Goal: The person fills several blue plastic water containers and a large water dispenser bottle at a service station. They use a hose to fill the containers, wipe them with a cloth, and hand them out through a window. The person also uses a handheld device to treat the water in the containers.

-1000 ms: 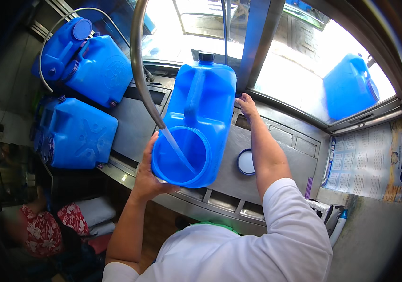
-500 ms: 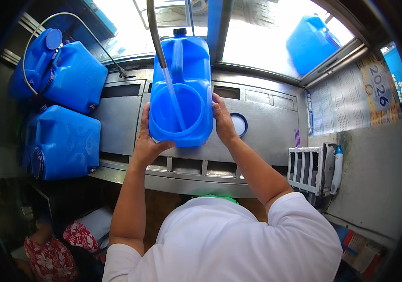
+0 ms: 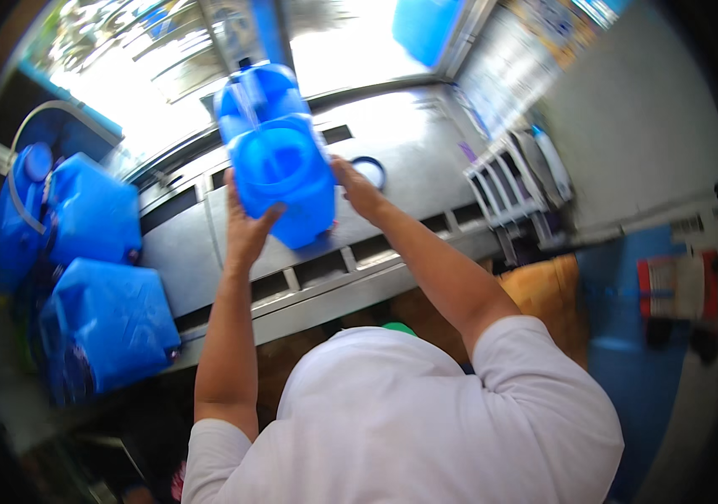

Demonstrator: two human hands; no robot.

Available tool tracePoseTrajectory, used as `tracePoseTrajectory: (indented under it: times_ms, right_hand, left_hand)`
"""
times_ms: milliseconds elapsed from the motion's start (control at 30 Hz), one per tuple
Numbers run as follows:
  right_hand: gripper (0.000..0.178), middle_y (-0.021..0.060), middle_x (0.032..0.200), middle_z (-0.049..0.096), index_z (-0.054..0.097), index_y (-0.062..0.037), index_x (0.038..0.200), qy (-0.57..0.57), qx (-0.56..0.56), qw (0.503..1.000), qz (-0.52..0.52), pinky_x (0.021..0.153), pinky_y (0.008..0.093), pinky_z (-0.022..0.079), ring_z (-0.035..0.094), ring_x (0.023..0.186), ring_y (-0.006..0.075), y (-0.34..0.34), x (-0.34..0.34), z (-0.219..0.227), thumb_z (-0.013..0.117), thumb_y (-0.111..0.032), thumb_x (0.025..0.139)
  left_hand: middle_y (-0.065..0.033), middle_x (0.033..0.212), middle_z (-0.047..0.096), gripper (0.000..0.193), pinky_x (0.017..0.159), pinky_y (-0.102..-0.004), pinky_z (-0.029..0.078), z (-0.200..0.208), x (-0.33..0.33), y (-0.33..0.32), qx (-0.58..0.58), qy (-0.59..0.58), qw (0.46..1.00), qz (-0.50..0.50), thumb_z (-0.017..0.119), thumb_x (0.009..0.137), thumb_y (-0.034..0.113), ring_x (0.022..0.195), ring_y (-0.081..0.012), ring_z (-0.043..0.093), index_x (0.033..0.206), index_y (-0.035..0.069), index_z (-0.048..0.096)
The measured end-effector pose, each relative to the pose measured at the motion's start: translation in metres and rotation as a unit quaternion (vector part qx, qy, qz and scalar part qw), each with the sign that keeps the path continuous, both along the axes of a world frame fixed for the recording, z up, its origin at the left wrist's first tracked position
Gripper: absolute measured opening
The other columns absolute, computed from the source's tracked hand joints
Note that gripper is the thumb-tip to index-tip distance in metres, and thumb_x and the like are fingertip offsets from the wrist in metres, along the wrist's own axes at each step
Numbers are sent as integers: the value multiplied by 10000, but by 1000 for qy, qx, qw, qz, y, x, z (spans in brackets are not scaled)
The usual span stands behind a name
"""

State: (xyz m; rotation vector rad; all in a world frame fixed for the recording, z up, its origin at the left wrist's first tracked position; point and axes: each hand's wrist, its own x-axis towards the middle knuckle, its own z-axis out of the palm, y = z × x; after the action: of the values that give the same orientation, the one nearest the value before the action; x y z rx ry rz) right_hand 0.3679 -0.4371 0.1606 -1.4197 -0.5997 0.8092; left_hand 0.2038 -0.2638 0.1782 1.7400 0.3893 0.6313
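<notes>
A blue plastic water jug (image 3: 302, 210) with a wide round mouth stands on the metal counter, its mouth toward me. My left hand (image 3: 247, 231) grips its left side, thumb over the front. Against the right side my right hand (image 3: 360, 191) is pressed, so the jug sits between both palms. A pale streak, blurred, runs down toward the mouth; I cannot make out whether water is flowing now. Just right of the jug, near my right hand, a round white lid with a dark blue rim (image 3: 381, 174) lies on the counter.
Several blue jugs (image 3: 111, 323) are grouped at the left. The steel counter (image 3: 182, 269) has slots along its front edge. A white rack (image 3: 506, 185) hangs at the right by the wall. Behind the counter is a bright window, with another blue jug (image 3: 426, 29) beyond it.
The whole view has swung and tilted, with blur, so the counter runs slantwise and more of the right side shows. Both hands remain on the jug.
</notes>
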Motion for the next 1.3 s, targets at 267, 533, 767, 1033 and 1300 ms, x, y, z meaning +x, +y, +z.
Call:
tracePoseTrajectory:
  times_ms: [267, 533, 767, 1033, 1300]
  right_hand:
    - [407, 153, 1169, 625, 620, -78, 1158, -260, -323, 910, 19, 960, 399, 445, 579, 1098, 313, -154, -40, -78, 558, -341, 853]
    - [259, 176, 934, 677, 641, -46, 903, -244, -355, 717, -548, 775, 405, 517, 657, 874, 323, -421, 41, -120, 558, -291, 885]
    - [325, 206, 984, 665, 631, 17, 980, -170, -321, 748, -555, 820, 409, 496, 634, 936, 359, -456, 109, -89, 525, -284, 919]
    - [215, 176, 992, 667, 624, -41, 1003, -298, -383, 827, -284, 836, 418, 494, 629, 955, 341, -462, 151, -114, 516, -179, 878]
    - [173, 165, 858, 683, 670, -97, 886, -424, -573, 697, -80, 718, 473, 539, 676, 779, 335, -477, 174, -150, 538, -183, 813]
  left_hand:
    - [-198, 1459, 315, 1043, 1082, -409, 321, -2, -1, 8, 84, 62, 994, 40, 754, 767, 463, 1330, -314, 357, 1501, 90, 114]
    - [-217, 1488, 277, 956, 1107, -425, 270, -69, -50, -8, 94, 106, 987, 81, 702, 822, 439, 1377, -332, 288, 1483, 20, 154]
    - [-243, 1452, 329, 880, 1115, -400, 261, -162, -171, -98, 101, 446, 889, 34, 735, 786, 409, 1362, -343, 315, 1421, -29, 312]
    - [-228, 1428, 403, 863, 1061, -374, 348, -140, -172, -195, -33, 575, 817, 7, 750, 782, 363, 1311, -312, 414, 1422, -29, 325]
    - [-203, 1392, 458, 818, 991, -368, 419, -112, -140, -237, -36, 566, 824, 1, 735, 796, 391, 1229, -290, 502, 1406, -11, 369]
